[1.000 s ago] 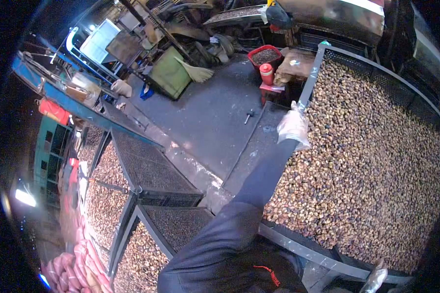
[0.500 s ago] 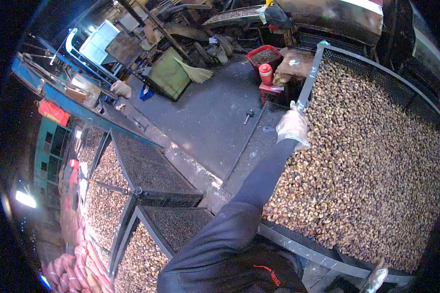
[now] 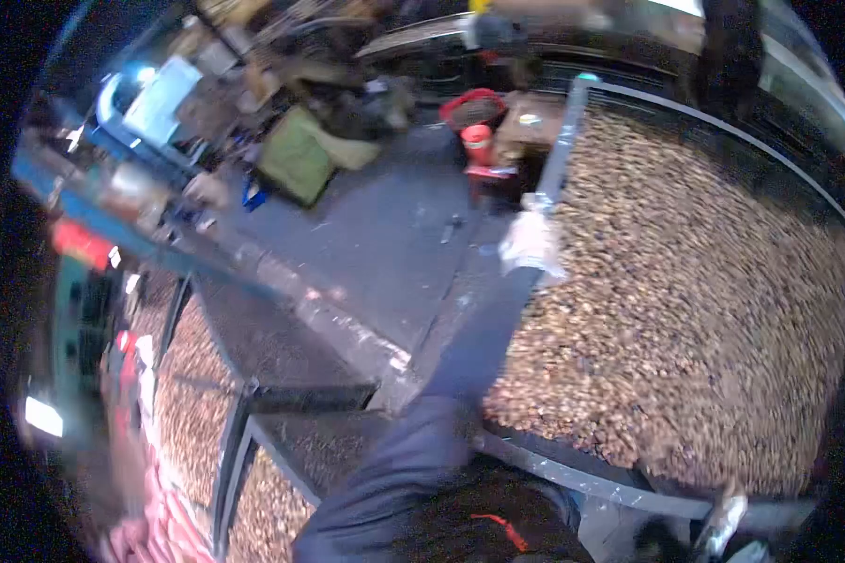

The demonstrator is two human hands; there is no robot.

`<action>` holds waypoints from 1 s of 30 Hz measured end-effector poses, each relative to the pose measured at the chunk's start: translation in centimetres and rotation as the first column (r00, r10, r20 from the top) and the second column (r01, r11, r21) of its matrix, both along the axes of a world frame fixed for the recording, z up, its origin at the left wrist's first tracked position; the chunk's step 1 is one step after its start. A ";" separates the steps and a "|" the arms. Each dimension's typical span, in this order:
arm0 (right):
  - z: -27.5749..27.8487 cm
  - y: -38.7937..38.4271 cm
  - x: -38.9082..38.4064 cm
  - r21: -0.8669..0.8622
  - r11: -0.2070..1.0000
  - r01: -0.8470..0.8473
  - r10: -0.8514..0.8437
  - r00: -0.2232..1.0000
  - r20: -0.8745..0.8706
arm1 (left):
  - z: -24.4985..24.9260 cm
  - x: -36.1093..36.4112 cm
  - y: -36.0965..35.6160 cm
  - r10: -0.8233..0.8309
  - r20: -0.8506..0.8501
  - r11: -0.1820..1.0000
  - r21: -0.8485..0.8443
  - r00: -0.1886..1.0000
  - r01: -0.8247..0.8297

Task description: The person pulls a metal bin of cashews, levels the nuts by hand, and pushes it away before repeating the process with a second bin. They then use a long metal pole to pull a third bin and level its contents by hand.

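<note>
A large metal-framed mesh bin [image 3: 563, 145] on the right is filled with small tan and brown nut-like pieces [image 3: 676, 310]. My left hand [image 3: 530, 239], in a thin whitish glove, is closed on the bin's left rim, the arm stretched forward. Down at the lower right, my right hand [image 3: 723, 521], also gloved, grips the near rim; its fingers are partly hidden and blurred. The pieces lie in a broad layer below the rim.
More mesh bins [image 3: 272, 338] with similar pieces stand at the left, beside pink sacks [image 3: 160, 525]. Ahead are a red bottle [image 3: 477, 145], a red basket [image 3: 474, 105] and a green box [image 3: 296, 155]. A small dark tool [image 3: 452, 228] lies on the grey floor [image 3: 376, 235].
The view has shifted, so the scene sits farther left and is blurred by motion. Both hands remain at the same parts of the bin's rim.
</note>
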State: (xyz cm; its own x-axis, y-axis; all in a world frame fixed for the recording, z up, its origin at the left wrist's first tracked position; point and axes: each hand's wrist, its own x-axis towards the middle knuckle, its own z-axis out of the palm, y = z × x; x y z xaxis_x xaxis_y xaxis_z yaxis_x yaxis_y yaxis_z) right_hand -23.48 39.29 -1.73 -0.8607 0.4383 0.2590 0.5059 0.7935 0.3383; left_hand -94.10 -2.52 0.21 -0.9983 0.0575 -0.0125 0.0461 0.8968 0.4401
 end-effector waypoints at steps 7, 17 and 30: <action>6.1 -7.8 -5.6 -0.169 0.853 0.495 -0.511 0.857 -0.070 | 5.5 3.1 2.3 -0.074 0.187 0.947 0.320 0.979 0.011; 4.9 -5.4 -5.4 -0.427 0.748 0.508 -0.544 0.838 0.042 | 2.3 1.1 1.5 -0.078 -0.032 0.980 0.184 0.996 0.083; 6.6 -6.2 -6.3 -0.460 0.728 0.509 -0.536 0.840 0.083 | 4.0 2.0 2.1 -0.076 -0.041 0.994 0.069 0.996 0.079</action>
State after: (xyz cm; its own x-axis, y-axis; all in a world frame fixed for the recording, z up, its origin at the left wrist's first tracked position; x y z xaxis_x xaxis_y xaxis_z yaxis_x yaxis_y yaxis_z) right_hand -29.82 33.12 4.89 -0.4516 0.8912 -0.0436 0.8922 0.4510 -0.0236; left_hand -92.12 -0.39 4.19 -0.9904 0.1342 0.0324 0.1324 0.8565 0.4990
